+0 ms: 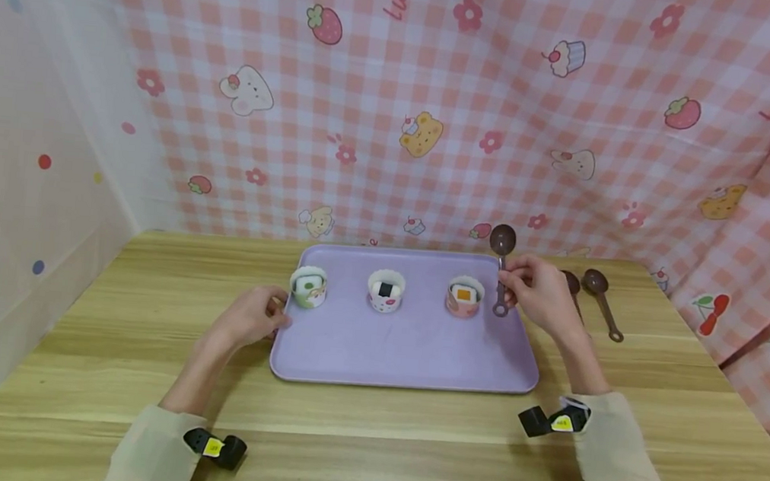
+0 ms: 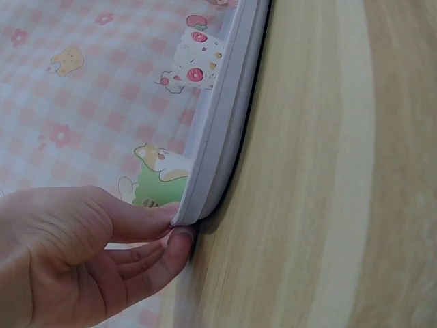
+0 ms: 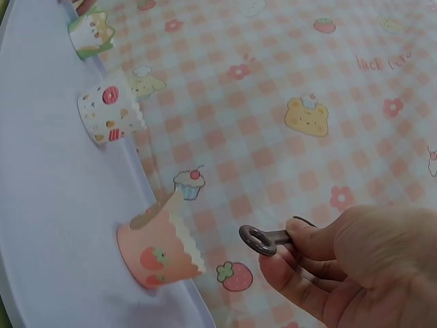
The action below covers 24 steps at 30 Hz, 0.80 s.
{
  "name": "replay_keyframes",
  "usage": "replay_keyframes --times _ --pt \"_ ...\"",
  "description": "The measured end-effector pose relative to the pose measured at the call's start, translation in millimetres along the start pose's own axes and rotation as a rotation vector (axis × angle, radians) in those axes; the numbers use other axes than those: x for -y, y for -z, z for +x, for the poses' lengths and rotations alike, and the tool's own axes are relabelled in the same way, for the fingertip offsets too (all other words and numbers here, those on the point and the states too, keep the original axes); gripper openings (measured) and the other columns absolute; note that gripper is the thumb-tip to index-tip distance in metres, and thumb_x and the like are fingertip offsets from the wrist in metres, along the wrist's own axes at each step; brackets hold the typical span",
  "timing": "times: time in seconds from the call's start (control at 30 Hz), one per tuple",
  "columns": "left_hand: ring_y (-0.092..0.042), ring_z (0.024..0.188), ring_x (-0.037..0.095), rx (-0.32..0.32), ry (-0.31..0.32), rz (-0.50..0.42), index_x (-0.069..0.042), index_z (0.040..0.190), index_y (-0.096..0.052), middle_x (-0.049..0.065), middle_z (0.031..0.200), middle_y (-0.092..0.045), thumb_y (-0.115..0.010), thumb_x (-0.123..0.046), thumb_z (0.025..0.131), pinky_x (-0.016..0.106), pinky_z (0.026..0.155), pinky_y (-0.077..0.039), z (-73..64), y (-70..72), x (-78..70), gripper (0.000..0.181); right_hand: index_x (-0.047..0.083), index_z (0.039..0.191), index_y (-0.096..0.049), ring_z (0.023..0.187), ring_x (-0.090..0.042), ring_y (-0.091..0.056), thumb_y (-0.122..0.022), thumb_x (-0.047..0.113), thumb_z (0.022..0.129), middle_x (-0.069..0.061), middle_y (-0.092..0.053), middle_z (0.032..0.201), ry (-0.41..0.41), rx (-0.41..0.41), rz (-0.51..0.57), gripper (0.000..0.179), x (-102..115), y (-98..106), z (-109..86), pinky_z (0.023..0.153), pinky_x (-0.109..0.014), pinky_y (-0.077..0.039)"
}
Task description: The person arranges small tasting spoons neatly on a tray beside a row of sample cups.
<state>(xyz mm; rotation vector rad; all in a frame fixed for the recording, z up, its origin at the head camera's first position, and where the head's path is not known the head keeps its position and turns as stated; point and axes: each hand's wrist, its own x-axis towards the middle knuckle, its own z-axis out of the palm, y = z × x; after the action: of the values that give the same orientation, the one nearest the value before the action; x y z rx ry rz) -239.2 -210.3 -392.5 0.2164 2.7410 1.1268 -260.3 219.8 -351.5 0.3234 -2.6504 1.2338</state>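
Note:
A lilac tray (image 1: 402, 357) lies on the wooden table, and my left hand (image 1: 256, 315) pinches its left rim between thumb and fingers. In my right hand (image 1: 539, 288) a brown measuring spoon (image 1: 503, 241) is pinched by its handle, bowl upward, above the tray's right end. Three paper cups stand in a row on the tray: a green one (image 1: 311, 297) at left, a white one (image 1: 385, 302) mid-tray and a pink one (image 1: 463, 306) at right. Each holds a small white block with a coloured patch on top. The right wrist view shows the spoon's ringed handle end (image 3: 258, 240).
Two more brown spoons lie on the table right of the tray; one spoon (image 1: 601, 301) shows fully, the other (image 1: 572, 284) is partly behind my right hand. A pink checked cloth (image 1: 364, 162) hangs along the back and right. A pale sheet (image 1: 36, 225) stands at left.

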Motion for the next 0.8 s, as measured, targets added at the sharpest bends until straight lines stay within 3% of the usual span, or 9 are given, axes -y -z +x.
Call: replay_keyframes --times 0.8 --pt "-0.065 0.071 0.020 -0.002 0.024 0.000 0.016 0.130 -0.051 0.017 0.091 -0.063 -0.065 0.003 0.093 0.031 0.065 -0.056 -1.1 -0.6 -1.1 0.041 -0.010 0.105 -0.061 0.058 -0.014 -0.062 -0.063 0.002 0.098 -0.018 -0.070 0.081 0.023 0.005 0.098 0.014 25 -29 8.5 0.054 -0.025 -0.055"
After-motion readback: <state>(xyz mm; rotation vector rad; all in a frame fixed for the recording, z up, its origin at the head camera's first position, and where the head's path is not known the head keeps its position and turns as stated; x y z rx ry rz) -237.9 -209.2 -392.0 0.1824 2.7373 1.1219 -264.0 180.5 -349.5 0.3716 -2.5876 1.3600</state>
